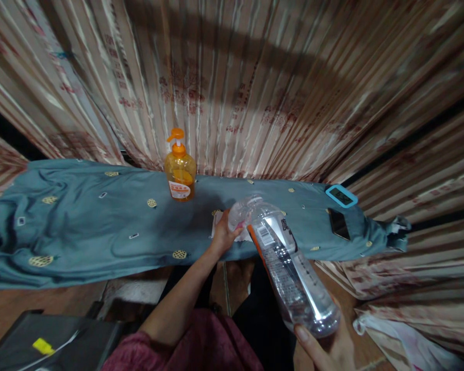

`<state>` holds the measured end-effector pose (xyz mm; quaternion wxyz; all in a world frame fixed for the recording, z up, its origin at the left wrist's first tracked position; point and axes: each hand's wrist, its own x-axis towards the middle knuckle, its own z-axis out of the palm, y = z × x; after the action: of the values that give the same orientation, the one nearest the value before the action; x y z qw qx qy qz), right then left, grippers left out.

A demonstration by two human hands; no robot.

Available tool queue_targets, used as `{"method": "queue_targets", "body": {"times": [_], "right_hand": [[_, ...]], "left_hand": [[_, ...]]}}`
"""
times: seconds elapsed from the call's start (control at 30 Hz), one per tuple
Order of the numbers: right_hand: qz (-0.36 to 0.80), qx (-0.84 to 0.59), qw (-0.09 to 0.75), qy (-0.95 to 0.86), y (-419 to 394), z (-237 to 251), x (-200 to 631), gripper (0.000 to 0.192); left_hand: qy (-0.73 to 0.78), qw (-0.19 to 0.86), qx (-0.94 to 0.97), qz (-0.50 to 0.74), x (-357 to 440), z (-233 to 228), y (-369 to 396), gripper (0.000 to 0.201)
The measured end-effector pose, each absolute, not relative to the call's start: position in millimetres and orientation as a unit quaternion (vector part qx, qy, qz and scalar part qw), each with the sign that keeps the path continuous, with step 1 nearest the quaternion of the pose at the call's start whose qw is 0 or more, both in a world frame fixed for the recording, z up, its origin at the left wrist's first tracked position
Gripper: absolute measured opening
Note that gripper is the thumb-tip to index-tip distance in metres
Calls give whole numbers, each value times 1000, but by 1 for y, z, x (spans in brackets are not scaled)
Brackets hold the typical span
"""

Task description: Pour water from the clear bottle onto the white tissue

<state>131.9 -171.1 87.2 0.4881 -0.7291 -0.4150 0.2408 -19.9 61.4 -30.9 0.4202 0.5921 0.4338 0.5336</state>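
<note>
My right hand (327, 342) grips the base of a clear plastic bottle (286, 263) with an orange-edged label. The bottle is tilted forward, its neck pointing down toward a small white cloth (217, 222) lying on the blue-grey patterned sheet (81, 226). My left hand (224, 234) rests on that cloth at the bottle's neck, fingers curled around something small and pinkish that I cannot make out. Whether the bottle is capped is unclear.
An orange pump bottle (180, 172) stands upright at the back of the sheet, near the striped curtain (255, 87). A dark phone (338, 223) and a blue-framed device (341, 196) lie at the right end. A black case (54, 342) sits at lower left.
</note>
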Motion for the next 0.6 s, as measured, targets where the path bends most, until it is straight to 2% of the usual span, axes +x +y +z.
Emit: {"method": "queue_targets", "body": {"times": [0.6], "right_hand": [[258,-723,512,-386,-168,97,125,71]], "left_hand": [[443,407,599,528,-20,-29,61,52]]}}
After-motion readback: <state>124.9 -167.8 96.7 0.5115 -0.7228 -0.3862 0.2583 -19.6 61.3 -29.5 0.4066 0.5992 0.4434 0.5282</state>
